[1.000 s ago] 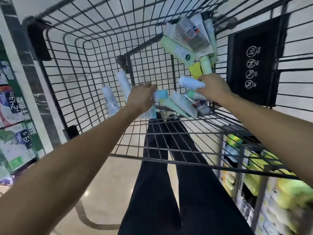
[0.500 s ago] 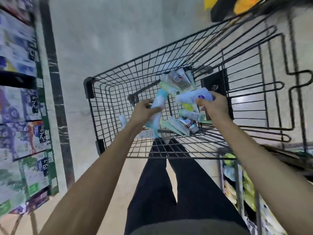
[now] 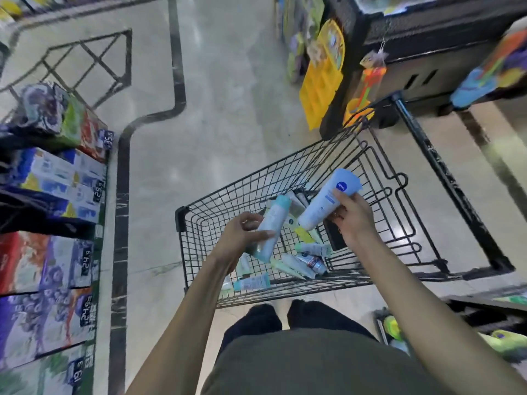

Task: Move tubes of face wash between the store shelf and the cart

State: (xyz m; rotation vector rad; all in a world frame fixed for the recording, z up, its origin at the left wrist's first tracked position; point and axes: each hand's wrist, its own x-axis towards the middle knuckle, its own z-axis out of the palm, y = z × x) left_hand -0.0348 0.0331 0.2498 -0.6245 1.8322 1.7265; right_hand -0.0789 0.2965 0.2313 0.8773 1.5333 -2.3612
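Wire cart [image 3: 379, 195] under both hands; left hand [image 3: 238, 235] grips teal tube [image 3: 271, 223], right hand [image 3: 352, 220] grips pale-blue tube [image 3: 325, 199].

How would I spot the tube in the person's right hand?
Find the black wire cart in the aisle. Above its heap of tubes, the right hand grips a pale blue tube. Only it bears a round dark blue logo; the left hand's tube has a teal end.
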